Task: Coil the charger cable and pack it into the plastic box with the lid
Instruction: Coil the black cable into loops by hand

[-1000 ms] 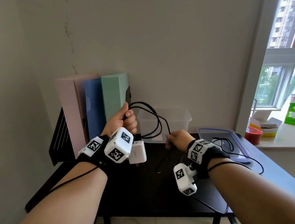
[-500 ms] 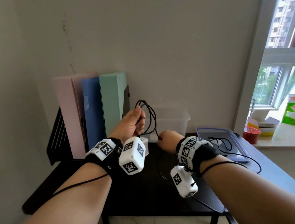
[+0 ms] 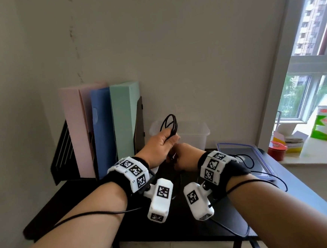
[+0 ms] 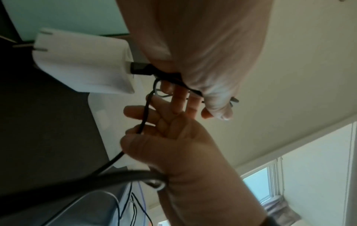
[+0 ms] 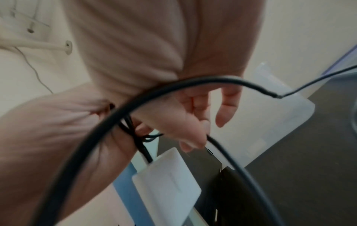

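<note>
My left hand point(image 3: 160, 145) grips a small coil of black charger cable point(image 3: 171, 121), held up in front of the clear plastic box point(image 3: 199, 138) at the back of the black table point(image 3: 90, 198). In the left wrist view the white charger brick point(image 4: 83, 64) hangs from the plug under my left hand point(image 4: 203, 68). My right hand point(image 3: 183, 157) sits just below and right of the left, touching it. There the loose cable point(image 4: 142, 119) runs between the thumb and fingers of the right hand point(image 4: 173, 137). The blue-rimmed lid point(image 3: 231, 150) lies flat to the right of the box.
Pink, blue and green file boxes point(image 3: 104, 132) stand in a black rack at the back left, close to the box. A window sill point(image 3: 318, 158) on the right carries a red tin point(image 3: 277, 150) and packets. Thin wires lie over the lid and the table's right edge.
My left hand moved right toward the box and the cable loops drew into a smaller coil. My right hand came up and left until it met the left hand.
</note>
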Demonstrator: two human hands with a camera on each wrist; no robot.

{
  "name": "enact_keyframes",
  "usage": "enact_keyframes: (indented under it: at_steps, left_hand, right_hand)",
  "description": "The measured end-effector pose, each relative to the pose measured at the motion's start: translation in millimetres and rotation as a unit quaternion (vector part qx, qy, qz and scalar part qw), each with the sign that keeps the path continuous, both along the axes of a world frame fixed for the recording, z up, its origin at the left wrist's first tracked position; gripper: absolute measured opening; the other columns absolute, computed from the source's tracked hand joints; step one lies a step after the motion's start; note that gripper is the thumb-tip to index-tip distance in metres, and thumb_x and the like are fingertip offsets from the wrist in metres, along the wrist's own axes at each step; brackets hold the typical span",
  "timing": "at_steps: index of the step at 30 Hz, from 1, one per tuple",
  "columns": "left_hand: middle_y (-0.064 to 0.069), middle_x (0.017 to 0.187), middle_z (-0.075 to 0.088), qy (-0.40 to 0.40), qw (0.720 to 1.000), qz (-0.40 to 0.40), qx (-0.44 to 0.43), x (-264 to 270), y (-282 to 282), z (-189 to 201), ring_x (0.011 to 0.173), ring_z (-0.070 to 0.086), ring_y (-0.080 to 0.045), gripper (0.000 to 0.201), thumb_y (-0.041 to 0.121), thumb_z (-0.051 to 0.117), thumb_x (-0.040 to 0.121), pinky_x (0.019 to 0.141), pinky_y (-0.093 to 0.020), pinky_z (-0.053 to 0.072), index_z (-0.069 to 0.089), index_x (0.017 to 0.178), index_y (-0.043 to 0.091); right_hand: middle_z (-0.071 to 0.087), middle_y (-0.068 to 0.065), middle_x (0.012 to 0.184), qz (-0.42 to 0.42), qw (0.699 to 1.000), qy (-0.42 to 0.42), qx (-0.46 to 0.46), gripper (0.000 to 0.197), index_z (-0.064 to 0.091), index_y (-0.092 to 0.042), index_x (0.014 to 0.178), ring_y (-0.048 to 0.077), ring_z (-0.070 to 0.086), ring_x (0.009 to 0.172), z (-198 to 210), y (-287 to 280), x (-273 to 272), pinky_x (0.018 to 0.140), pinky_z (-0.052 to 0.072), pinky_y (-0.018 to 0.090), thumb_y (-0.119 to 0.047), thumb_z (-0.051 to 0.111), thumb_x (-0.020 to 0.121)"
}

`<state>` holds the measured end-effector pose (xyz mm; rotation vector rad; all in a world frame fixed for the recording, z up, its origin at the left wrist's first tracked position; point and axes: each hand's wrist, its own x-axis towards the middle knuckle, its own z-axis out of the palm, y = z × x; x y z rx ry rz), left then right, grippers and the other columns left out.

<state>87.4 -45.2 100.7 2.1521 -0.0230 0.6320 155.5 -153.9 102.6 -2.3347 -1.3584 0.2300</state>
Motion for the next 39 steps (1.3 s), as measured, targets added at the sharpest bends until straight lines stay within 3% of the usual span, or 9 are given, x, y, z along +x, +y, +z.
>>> enact_keyframes:
  at_steps: [3,7,12,20,24,28,30,36,39]
  left_hand:
    - [-0.002,0.091,0.061,-0.006,1.0,-0.014,0.005,2.2,-7.4,-0.8,0.082,0.058,-0.007,0.028,0.02,0.042,0.095,0.071,-0.005,0.046,0.059,0.108,0.002]
    - [-0.021,0.107,0.06,-0.042,0.995,0.022,0.089,7.8,-8.5,-2.8,0.1,0.058,-0.029,0.034,0.022,0.042,0.092,0.091,-0.038,0.048,0.059,0.107,-0.004]
    - [-0.009,0.128,0.051,-0.043,0.973,0.06,0.217,8.1,-6.7,-4.7,0.113,0.051,-0.023,0.035,0.026,0.041,0.092,0.099,-0.037,0.042,0.056,0.117,0.006]
    - [0.001,0.138,0.041,0.003,0.949,0.123,0.291,3.4,-3.0,-3.3,0.103,0.058,-0.027,0.03,0.027,0.038,0.093,0.084,-0.04,0.048,0.052,0.116,0.013]
    - [-0.012,0.116,0.051,0.033,0.944,0.14,0.298,-0.2,9.6,-7.7,0.101,0.055,-0.032,0.028,0.028,0.037,0.094,0.081,-0.04,0.044,0.053,0.107,0.008]
    - [-0.005,0.075,0.047,0.006,0.955,0.188,0.231,-7.0,30.0,-12.6,0.077,0.052,-0.032,0.023,0.029,0.035,0.095,0.067,-0.035,0.035,0.04,0.082,0.012]
    - [-0.006,0.067,0.044,-0.02,0.961,0.21,0.181,-10.5,37.3,-8.7,0.068,0.047,-0.032,0.024,0.03,0.034,0.095,0.064,-0.039,0.036,0.036,0.08,0.012]
    - [-0.023,0.074,0.055,-0.1,0.957,0.216,0.164,-7.2,35.9,4.6,0.067,0.051,-0.038,0.027,0.028,0.036,0.095,0.064,-0.044,0.04,0.04,0.08,0.007]
    - [-0.022,0.072,0.055,-0.1,0.955,0.215,0.177,-6.2,38.5,3.9,0.065,0.05,-0.037,0.031,0.028,0.036,0.095,0.061,-0.043,0.039,0.045,0.083,0.001]
  right_hand:
    - [0.059,0.008,0.111,0.016,0.995,0.058,0.082,0.055,0.054,-0.002,0.123,0.021,0.06,0.094,1.6,-1.2,1.0,0.08,0.055,0.028,0.007,0.07,0.071]
    - [0.059,-0.003,0.089,0.009,0.984,0.087,0.158,0.052,0.056,-0.004,0.118,0.012,0.059,0.082,-0.2,0.3,5.6,0.064,0.049,0.017,0.006,0.071,0.07]
    - [0.058,-0.006,0.072,0.032,0.968,0.144,0.203,0.034,0.056,-0.015,0.082,-0.005,0.059,0.062,4.4,-3.9,10.8,0.059,0.046,0.014,0.015,0.065,0.068]
    - [0.064,-0.002,0.077,0.055,0.957,0.188,0.213,0.045,0.056,-0.015,0.094,-0.001,0.063,0.065,3.3,-2.6,6.7,0.058,0.05,0.018,0.014,0.07,0.063]
    - [0.065,0.011,0.112,-0.002,0.987,0.117,0.109,0.088,0.035,-0.008,0.135,0.019,0.063,0.1,5.8,-3.5,10.5,0.082,0.055,0.033,0.0,0.081,0.061]
    - [0.069,0.018,0.114,0.059,0.977,0.157,-0.131,0.073,0.03,-0.008,0.144,0.001,0.063,0.063,-2.0,-17.2,10.6,0.069,0.05,0.016,-0.003,0.066,0.08]
    - [0.069,0.018,0.113,0.071,0.972,0.161,-0.156,0.065,0.034,-0.011,0.143,-0.002,0.062,0.058,-9.3,-19.6,9.6,0.08,0.047,0.021,-0.022,0.064,0.086]
    - [0.053,0.023,0.136,0.096,0.958,0.262,-0.06,0.049,0.042,-0.001,0.138,0.035,0.058,0.115,-14.0,-4.8,-3.4,0.104,0.041,0.033,-0.031,0.028,0.102]
    - [0.054,0.024,0.135,0.081,0.927,0.366,0.014,0.056,0.047,0.0,0.133,0.032,0.05,0.128,-8.1,-5.6,-7.2,0.096,0.043,0.022,-0.038,0.021,0.102]
